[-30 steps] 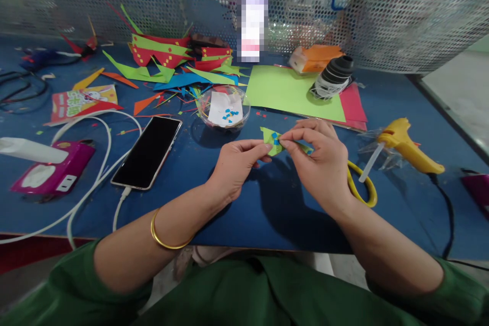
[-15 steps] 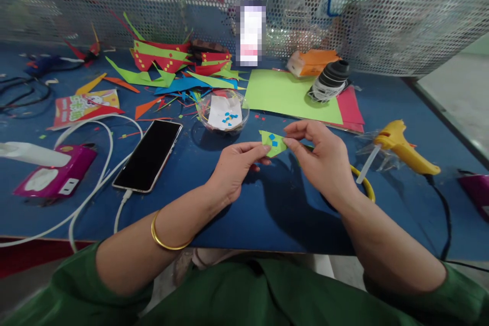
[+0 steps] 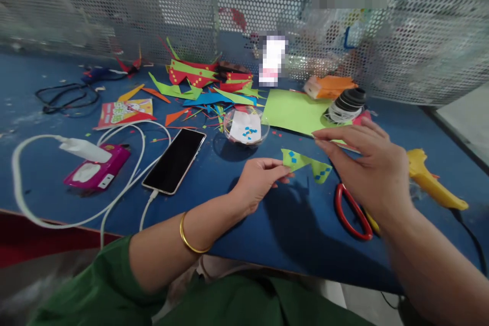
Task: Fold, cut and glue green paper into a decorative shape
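My left hand (image 3: pixel 263 183) pinches the left end of a small green paper cut-out (image 3: pixel 301 161) between thumb and fingers. Little blue paper squares sit on both ends of the cut-out, and a notch dips into its lower edge. Up and to the right, apart from the paper, my right hand (image 3: pixel 364 165) has thumb and index finger together; whatever may be between them is too small to make out. Below it lie the red-and-yellow handles of scissors (image 3: pixel 349 214). Beyond my left hand stands a clear round bowl (image 3: pixel 266 135) with white paper (image 3: pixel 239 125) and blue squares inside.
A phone (image 3: pixel 175 161) on a white cable and a purple power socket (image 3: pixel 99 165) lie at left. Coloured paper scraps and red masks (image 3: pixel 191 74) are behind. Green sheets (image 3: pixel 286 109), a black-and-white spool (image 3: pixel 346 105) and a yellow glue gun (image 3: pixel 435 181) are at right.
My right hand has come off the green cut-out and moved up and right. The cut-out's right end now shows with its blue squares. The view has shifted, revealing the scissors' red handle.
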The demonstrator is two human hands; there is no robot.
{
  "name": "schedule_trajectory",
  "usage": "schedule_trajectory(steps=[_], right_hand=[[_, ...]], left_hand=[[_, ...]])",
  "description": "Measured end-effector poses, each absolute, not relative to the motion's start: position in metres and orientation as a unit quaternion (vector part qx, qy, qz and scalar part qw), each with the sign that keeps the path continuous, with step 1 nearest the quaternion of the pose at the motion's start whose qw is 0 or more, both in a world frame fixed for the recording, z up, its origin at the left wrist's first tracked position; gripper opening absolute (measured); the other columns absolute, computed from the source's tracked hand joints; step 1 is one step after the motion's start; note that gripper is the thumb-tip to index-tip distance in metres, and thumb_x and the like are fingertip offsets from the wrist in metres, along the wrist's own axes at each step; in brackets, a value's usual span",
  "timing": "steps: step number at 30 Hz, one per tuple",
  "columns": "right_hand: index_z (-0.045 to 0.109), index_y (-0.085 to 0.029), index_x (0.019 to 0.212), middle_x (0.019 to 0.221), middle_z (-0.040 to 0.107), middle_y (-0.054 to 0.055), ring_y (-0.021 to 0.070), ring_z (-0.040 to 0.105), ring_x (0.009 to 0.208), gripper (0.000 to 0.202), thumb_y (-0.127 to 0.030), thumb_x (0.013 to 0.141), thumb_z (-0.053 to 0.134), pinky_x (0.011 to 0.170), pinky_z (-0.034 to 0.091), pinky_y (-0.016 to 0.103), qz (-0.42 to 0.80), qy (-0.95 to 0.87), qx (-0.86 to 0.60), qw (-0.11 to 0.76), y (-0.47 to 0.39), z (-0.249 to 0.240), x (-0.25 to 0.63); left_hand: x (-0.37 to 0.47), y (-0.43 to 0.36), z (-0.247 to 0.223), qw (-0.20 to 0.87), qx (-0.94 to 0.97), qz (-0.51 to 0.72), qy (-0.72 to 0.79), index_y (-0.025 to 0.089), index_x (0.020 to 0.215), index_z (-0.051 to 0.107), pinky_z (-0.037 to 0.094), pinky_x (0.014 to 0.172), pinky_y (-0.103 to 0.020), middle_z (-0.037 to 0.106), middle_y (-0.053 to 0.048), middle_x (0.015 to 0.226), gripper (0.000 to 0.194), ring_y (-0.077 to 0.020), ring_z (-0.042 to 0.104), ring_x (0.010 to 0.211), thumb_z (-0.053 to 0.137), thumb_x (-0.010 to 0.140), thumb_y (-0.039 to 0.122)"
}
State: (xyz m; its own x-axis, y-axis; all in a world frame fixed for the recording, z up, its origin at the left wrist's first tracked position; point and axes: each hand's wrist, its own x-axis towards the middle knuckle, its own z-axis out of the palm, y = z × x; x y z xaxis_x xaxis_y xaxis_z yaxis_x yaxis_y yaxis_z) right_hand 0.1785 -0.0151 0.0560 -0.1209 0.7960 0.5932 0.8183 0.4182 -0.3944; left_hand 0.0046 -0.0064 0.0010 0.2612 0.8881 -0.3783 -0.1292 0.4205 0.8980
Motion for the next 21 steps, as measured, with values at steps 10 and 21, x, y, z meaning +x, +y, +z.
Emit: schedule_trajectory(steps=[10, 21], right_hand=[[0.075, -0.028, 0.074, 0.083, 0.077, 0.001, 0.0237, 0.068, 0.085, 0.016, -0.019, 0.08, 0.064, 0.11, 0.031, 0.055, 0.002, -0.906, -0.395, 0.151, 0.089, 0.059, 0.117], [0.075, -0.027, 0.07, 0.073, 0.074, -0.002, 0.0183, 0.066, 0.075, 0.014, -0.016, 0.075, 0.067, 0.107, 0.032, 0.047, -0.012, -0.923, -0.383, 0.002, 0.123, 0.039, 0.076]], left_hand=[[0.007, -0.008, 0.004, 0.725, 0.324, 0.369, 0.482, 0.015, 0.067, 0.071, 0.036, 0.057, -0.023, 0.07, -0.003, 0.065, 0.009, -0.01, 0.059, 0.059, 0.073, 0.076, 0.015], [0.007, -0.009, 0.011, 0.745, 0.306, 0.352, 0.477, 0.016, 0.058, 0.067, 0.043, 0.062, -0.025, 0.067, -0.001, 0.06, 0.019, -0.0099, 0.055, 0.056, 0.069, 0.076, 0.009]])
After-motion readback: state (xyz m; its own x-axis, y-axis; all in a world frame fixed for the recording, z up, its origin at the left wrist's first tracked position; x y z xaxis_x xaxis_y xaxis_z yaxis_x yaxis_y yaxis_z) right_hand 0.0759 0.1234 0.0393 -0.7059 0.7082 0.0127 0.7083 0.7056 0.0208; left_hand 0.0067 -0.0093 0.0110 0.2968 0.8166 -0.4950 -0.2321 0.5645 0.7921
